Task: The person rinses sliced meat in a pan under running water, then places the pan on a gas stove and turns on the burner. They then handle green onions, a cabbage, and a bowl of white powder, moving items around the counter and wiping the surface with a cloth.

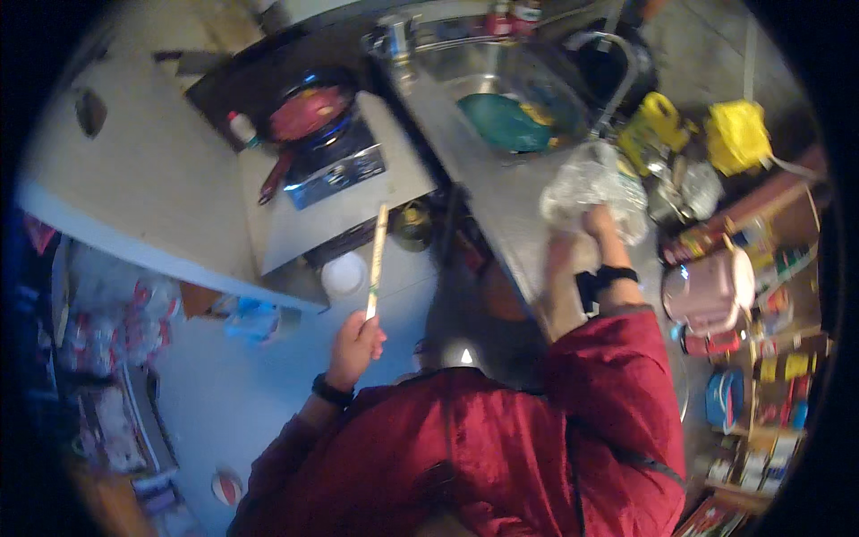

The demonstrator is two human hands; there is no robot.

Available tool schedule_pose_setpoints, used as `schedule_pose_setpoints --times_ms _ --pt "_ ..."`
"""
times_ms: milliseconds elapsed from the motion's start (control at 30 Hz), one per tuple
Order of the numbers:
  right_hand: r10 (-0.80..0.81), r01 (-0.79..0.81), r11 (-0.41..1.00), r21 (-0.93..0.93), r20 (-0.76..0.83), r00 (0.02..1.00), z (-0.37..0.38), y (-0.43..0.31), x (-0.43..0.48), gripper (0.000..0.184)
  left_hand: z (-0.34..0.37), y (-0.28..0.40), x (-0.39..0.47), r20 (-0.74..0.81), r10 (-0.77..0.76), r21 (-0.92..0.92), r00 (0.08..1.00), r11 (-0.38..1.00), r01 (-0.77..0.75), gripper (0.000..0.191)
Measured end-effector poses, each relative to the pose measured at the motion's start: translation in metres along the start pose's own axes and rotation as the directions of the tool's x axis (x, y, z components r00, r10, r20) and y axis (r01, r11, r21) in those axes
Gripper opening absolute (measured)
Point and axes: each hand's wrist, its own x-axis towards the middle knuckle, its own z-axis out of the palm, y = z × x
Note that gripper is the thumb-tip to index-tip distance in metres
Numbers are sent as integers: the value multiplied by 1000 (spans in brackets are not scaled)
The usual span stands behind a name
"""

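Note:
Chopsticks (pixel 377 262), pale and held close together, point up from my left hand (pixel 356 346), whose fingers are closed around their lower end. My right hand (pixel 599 220) reaches to a crumpled clear plastic bag (pixel 584 178) on the steel counter; the fingertips are partly hidden by the plastic, so its hold is not certain. A dark pan with reddish contents (pixel 312 113) sits on a stove (pixel 335 176) at the upper left, its handle towards me. A green item (pixel 507 123) lies in the steel sink (pixel 470 74) beyond the bag.
A small bottle (pixel 241 126) stands beside the pan. A yellow-green jug (pixel 654 131), a yellow bag (pixel 738 136) and a pink container (pixel 701 292) are at the right, near filled shelves (pixel 758 429). A white round object (pixel 343 274) lies below the stove counter. A ball (pixel 227 486) is on the floor.

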Motion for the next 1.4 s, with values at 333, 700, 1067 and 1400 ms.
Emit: schedule_pose_setpoints --times_ms 333,700,1067,1400 --pt "66 342 536 771 -443 894 -147 -15 -85 30 -25 -39 18 -96 -111 -178 989 980 92 18" --pt "-735 902 238 360 -540 410 -201 -229 -175 21 -76 -126 -103 -560 -422 -382 713 895 230 25" --pt "-984 757 -105 645 -179 16 -39 -640 -252 40 -284 -226 -208 -665 -575 -604 477 789 109 23" --pt "-714 241 398 885 134 687 233 -964 -190 21 -426 -309 -258 -561 -753 -721 342 648 245 23"
